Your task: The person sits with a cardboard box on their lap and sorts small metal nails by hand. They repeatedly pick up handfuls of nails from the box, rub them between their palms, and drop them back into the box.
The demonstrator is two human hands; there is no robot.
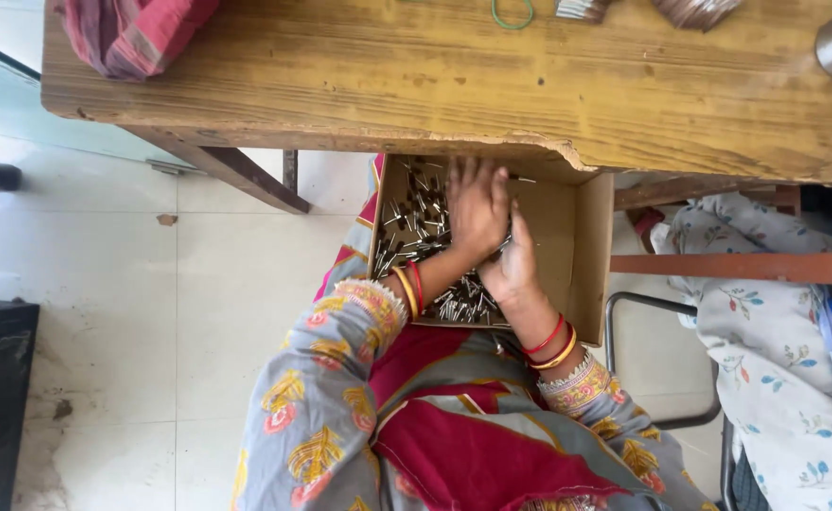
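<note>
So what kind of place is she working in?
Probably a small workshop or home workroom: a worn wooden table, a cardboard box of small metal pieces on her lap, both hands in it, tiled floor.

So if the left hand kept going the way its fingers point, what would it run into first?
The left hand points up the picture, away from the person. It would probably meet the far wall of the cardboard box first, under the edge of the wooden table, brushing over the small metal pieces. Depth there is hard to judge.

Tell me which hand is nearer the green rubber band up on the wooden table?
Left. The left hand reaches farther up the cardboard box, closer to the green rubber band; the right hand sits lower, nearer the lap.
</note>
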